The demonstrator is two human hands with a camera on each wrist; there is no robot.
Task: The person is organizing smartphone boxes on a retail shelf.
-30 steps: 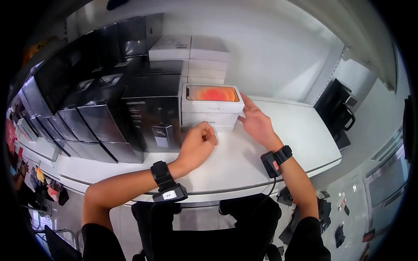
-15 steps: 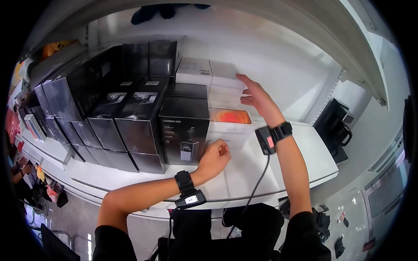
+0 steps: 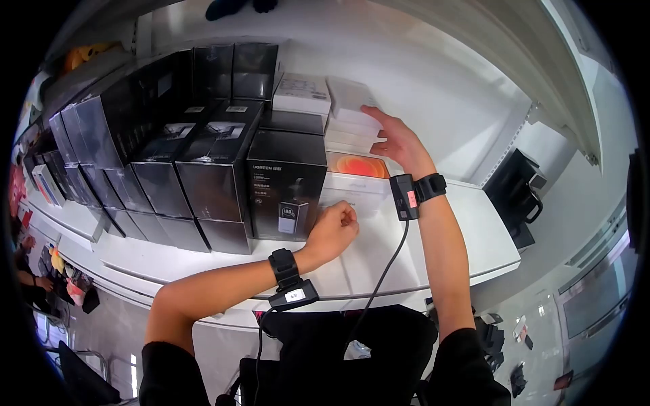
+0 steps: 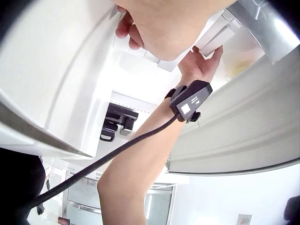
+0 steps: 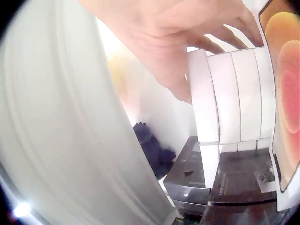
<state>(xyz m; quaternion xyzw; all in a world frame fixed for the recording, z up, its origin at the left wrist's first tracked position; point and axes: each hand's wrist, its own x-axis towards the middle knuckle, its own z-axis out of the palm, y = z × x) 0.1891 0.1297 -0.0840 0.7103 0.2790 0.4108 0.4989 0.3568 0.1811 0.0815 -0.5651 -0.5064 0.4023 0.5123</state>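
Note:
In the head view my right hand (image 3: 403, 145) grips the right-hand top white box (image 3: 349, 100) of the rear stack, thumb at its near edge. The right wrist view shows the hand (image 5: 171, 40) across the end of this white box (image 5: 203, 96), with several boxes stacked against it. The box sits slightly askew from its left neighbour (image 3: 302, 93). In front lies a white phone box with an orange picture (image 3: 357, 165), on other white boxes. My left hand (image 3: 330, 233), loosely curled and holding nothing, rests at the counter before them.
Black boxes (image 3: 288, 183) stand stacked to the left on the white counter (image 3: 467, 230). A black appliance (image 3: 520, 183) is beyond its right end. A curved white panel (image 3: 514, 54) overhangs at upper right. A cable (image 3: 382, 277) hangs from the right wrist camera.
My right hand has moved from the front phone box back to the rear stack and taken hold of its top box, which has turned slightly. My left hand stays loosely curled near the front.

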